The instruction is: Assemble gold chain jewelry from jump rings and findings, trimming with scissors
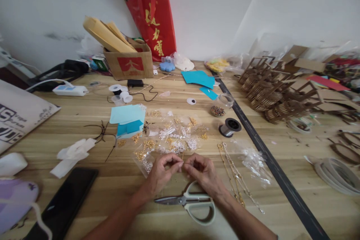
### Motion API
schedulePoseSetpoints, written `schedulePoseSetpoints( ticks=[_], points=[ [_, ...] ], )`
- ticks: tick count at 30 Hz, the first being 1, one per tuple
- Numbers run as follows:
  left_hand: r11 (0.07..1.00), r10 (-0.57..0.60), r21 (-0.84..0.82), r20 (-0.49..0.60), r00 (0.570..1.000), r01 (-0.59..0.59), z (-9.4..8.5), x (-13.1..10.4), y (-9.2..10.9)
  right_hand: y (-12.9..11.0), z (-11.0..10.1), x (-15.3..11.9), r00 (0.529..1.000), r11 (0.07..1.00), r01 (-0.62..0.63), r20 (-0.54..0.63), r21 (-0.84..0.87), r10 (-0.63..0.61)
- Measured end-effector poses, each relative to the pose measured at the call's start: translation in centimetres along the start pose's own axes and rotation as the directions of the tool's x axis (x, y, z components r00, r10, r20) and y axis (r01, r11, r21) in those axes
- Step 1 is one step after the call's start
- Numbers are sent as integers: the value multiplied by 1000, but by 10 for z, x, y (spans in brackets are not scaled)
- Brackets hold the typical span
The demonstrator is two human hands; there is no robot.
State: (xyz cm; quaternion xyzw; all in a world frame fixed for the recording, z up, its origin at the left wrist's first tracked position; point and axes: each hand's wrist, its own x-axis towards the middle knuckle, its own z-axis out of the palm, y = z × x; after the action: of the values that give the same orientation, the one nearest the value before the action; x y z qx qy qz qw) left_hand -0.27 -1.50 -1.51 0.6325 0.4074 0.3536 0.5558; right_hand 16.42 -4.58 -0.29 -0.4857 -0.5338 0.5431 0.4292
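Observation:
My left hand [165, 170] and my right hand [203, 172] meet near the table's middle, each with thumb and forefinger pinched together. Between the fingertips is something thin, too small to name. Just beyond them lie small clear bags [168, 135] of gold and silver beads or findings. Below my hands rests a pair of scissors [194, 200] with pale handles, its blades pointing left; my right wrist overlaps the handle. Gold and silver chains [234, 174] lie to the right of my right hand. A spool of fine wire [230, 127] stands past them.
A jar of dark beads [221, 105] stands behind the spool. Blue paper sheets [128, 118] lie left of the bags. A black phone [62, 204] is at the front left. Woven brown baskets [277, 90] crowd the right. A cardboard box [132, 60] and red bag [157, 22] stand against the wall.

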Motion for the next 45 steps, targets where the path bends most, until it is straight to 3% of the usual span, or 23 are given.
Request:
schedulePoseSetpoints(
  ticks=[5, 15, 26, 35, 45],
  points=[
    [998, 33, 50, -12, 999, -32, 0, 0, 0, 1, 0, 0, 1000, 1000, 2, -23, -19, -3],
    [998, -42, -47, 7, 999, 42, 0, 1, 8, 2, -1, 0, 997, 997, 58, -49, -45, -60],
    [998, -52, -46, 30, 998, 54, 1, 0, 7, 1, 0, 0, 994, 981, 110, -9, -162, -113],
    [992, -105, -73, 24, 994, 107, 1, 2, 8, 6, -2, -1, 962, 885, 265, 45, -384, -269],
    [979, -118, -166, 22, 993, 120, 0, 3, 5, 10, -3, -2, 941, 805, 321, 69, -500, -332]
  ],
)
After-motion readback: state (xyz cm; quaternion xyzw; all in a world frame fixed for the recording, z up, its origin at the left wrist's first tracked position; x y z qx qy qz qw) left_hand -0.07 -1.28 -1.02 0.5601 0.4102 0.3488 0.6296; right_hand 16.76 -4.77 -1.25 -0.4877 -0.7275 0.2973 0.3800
